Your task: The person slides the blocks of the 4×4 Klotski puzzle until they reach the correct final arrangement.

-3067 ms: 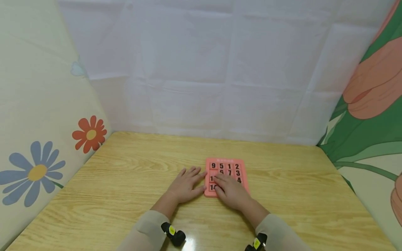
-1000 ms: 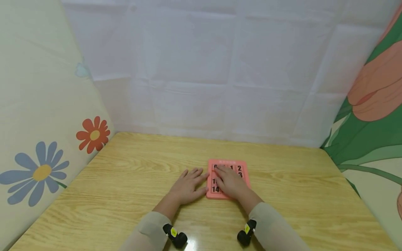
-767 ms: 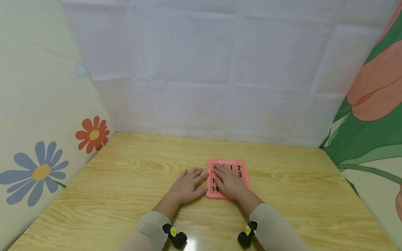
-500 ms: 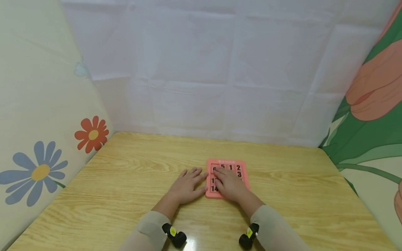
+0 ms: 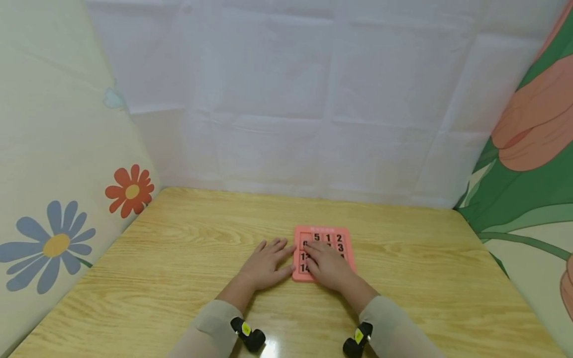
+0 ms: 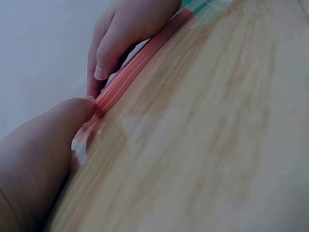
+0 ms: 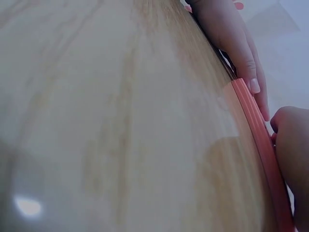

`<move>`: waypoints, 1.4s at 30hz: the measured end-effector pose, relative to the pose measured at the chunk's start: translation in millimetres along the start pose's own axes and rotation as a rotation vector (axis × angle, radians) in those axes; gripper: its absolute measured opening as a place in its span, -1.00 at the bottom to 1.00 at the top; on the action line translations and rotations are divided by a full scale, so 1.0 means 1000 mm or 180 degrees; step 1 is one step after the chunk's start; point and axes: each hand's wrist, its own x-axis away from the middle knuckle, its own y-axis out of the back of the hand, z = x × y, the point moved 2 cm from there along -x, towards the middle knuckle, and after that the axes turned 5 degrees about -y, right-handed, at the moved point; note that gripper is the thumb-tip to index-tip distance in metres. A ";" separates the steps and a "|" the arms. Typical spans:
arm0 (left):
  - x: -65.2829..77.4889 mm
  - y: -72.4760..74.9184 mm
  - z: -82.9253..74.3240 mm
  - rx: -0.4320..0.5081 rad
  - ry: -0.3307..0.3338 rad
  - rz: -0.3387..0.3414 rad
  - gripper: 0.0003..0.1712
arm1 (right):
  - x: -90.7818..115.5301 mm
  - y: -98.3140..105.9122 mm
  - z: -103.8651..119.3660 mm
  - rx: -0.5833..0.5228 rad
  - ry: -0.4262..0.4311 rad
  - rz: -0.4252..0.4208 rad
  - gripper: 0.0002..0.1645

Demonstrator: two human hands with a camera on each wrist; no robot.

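A pink number slide puzzle (image 5: pixel 348 236) lies flat on the table, with black numbers on its tiles. Its top-left corner slot is vacant, and the 9 tile (image 5: pixel 305 244) sits just below, partly under my right fingertips. My right hand (image 5: pixel 330 266) lies over the middle and lower right of the puzzle, fingers extended, hiding several tiles. Along the left edge, my left hand (image 5: pixel 261 266) rests on the table with fingers spread; its thumb and index fingertip touch the frame. In the left wrist view, the left thumb (image 6: pixel 79 112) meets the puzzle's side (image 6: pixel 140 60).
A wood-grain table (image 5: pixel 201 223) extends around the puzzle. White cloth (image 5: pixel 273 99) hangs behind it, with flower-printed cloth (image 5: pixel 53 149) at the left and a tulip print (image 5: pixel 528 129) at the right. Black wrist cameras (image 5: pixel 254 339) sit on both sleeves.
The right fingers moved up to the top row, then slid back toward the person. The 9 tile came down with them, from the top-left corner into the second row. The left hand stayed.
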 end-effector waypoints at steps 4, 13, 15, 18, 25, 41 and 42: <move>0.000 0.000 0.000 -0.0007 0.0001 0.0006 -0.30 | 0.001 0.000 0.000 -0.0017 0.0035 -0.0024 -0.43; 0.000 0.000 0.000 0.0011 -0.0016 -0.0007 -0.30 | 0.004 0.000 0.001 -0.0036 0.0147 -0.0121 -0.45; 0.000 0.000 0.001 0.0026 -0.0010 -0.0014 -0.30 | 0.004 0.000 0.001 -0.0048 0.0155 -0.0136 -0.46; 0.000 -0.002 0.002 0.0047 0.0016 -0.0019 -0.30 | 0.005 -0.001 0.001 -0.0096 0.0140 -0.0140 -0.47; 0.000 -0.003 0.002 0.0045 0.0038 -0.0026 -0.30 | 0.005 -0.001 0.000 -0.0189 0.0091 -0.0159 -0.47; 0.001 0.000 -0.001 0.0016 0.0049 -0.0009 -0.29 | -0.001 0.005 -0.015 -0.0127 -0.0308 -0.0203 -0.43; 0.001 0.000 -0.001 0.0018 0.0048 -0.0007 -0.29 | -0.001 0.005 -0.015 -0.0128 -0.0323 -0.0205 -0.43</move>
